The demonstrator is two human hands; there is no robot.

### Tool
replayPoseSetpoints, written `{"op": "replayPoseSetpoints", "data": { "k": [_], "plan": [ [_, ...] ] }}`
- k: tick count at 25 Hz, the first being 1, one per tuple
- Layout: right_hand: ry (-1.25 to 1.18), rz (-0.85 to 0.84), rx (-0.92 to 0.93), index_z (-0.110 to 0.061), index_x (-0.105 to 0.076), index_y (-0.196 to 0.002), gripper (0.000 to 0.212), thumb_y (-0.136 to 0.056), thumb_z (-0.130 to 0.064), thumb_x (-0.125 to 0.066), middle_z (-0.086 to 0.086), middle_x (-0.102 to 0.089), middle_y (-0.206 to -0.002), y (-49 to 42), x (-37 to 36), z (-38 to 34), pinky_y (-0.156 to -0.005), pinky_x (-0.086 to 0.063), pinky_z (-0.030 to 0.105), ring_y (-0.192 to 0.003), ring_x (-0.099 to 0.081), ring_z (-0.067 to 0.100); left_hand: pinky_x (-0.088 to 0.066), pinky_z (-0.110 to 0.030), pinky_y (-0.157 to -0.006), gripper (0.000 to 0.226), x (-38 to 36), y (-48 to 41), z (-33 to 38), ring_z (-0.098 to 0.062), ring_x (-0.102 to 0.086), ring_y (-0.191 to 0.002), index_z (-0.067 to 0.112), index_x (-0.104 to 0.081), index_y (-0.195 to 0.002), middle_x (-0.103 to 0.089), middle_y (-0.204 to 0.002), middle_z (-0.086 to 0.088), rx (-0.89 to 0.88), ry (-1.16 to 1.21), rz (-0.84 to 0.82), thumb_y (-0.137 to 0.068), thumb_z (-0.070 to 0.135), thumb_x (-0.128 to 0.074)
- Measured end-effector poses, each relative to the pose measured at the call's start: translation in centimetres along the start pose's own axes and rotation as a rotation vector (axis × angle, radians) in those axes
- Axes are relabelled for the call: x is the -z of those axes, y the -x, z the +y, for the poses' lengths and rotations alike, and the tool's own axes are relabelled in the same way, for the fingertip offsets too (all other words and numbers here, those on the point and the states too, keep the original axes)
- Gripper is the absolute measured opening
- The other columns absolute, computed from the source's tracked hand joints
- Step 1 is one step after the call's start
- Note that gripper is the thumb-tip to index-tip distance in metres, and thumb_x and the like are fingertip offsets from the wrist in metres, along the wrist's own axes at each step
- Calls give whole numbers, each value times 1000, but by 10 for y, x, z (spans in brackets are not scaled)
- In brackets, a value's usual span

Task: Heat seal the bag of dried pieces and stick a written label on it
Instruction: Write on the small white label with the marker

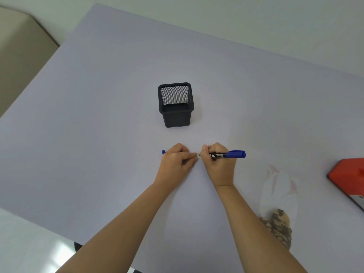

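A blue marker (229, 154) lies level between both hands above the table's middle. My right hand (218, 160) grips its black barrel, with the blue cap end sticking out to the right. My left hand (176, 159) grips the other end; a small blue tip (163, 152) shows at its left side. The two fists almost touch. A clear bag (279, 196) with pink print lies flat at the lower right, with brown dried pieces (279, 226) bunched at its near end. No label is visible.
A black mesh pen holder (175, 104) stands upright behind the hands, with nothing visible inside. A red device (348, 178) sits at the right edge of the lavender table (98, 115). A beige chair (21, 52) is at the far left.
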State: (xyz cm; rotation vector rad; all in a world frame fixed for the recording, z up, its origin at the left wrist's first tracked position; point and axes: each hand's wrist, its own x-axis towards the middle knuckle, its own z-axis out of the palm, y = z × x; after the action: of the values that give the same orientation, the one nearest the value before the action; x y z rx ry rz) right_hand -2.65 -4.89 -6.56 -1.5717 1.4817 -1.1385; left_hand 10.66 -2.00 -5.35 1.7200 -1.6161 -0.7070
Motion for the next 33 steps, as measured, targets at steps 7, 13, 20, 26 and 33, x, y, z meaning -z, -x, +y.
{"op": "replayPoseSetpoints", "data": {
  "k": [7,13,20,26,33],
  "plan": [
    [1,3,-23,1,-47,-57,35,-82,-21,-56,16,-50,-53,0,0,-1,-51,-39,27,-53,-46,25,-35,-6,-59,11,-1,0,0,-10,-48,-63,6,-76,-86,-51,-74,5,-3,-13,-2,-79,14,-72],
    [15,-3,-4,1,-48,-57,32,-83,-14,-58,15,-50,-53,1,0,-1,-51,-37,19,-55,-45,24,-35,-7,-60,12,0,1,1,-9,-46,-63,5,-75,-86,-51,-75,4,-12,-19,-9,-79,15,-72],
    [28,4,9,1,-45,-57,34,-84,-17,-57,14,-47,-52,2,0,1,-51,-34,15,-56,-43,24,-35,-9,-58,12,1,1,0,-10,-47,-62,5,-75,-84,-52,-74,2,-5,-16,-4,-80,15,-71],
    [17,3,39,0,-45,-58,36,-83,-24,-52,14,-48,-54,2,-1,2,-52,-36,18,-55,-44,23,-35,-7,-59,12,1,0,1,-9,-47,-63,5,-75,-85,-55,-74,-2,-12,-27,-3,-79,15,-72],
    [44,32,33,-1,-44,-57,36,-82,-24,-51,14,-46,-52,1,-1,3,-50,-38,26,-51,-41,20,-36,-7,-60,11,1,0,1,-9,-46,-61,4,-75,-84,-54,-74,-1,-2,-13,5,-79,13,-72]
  ]
}}
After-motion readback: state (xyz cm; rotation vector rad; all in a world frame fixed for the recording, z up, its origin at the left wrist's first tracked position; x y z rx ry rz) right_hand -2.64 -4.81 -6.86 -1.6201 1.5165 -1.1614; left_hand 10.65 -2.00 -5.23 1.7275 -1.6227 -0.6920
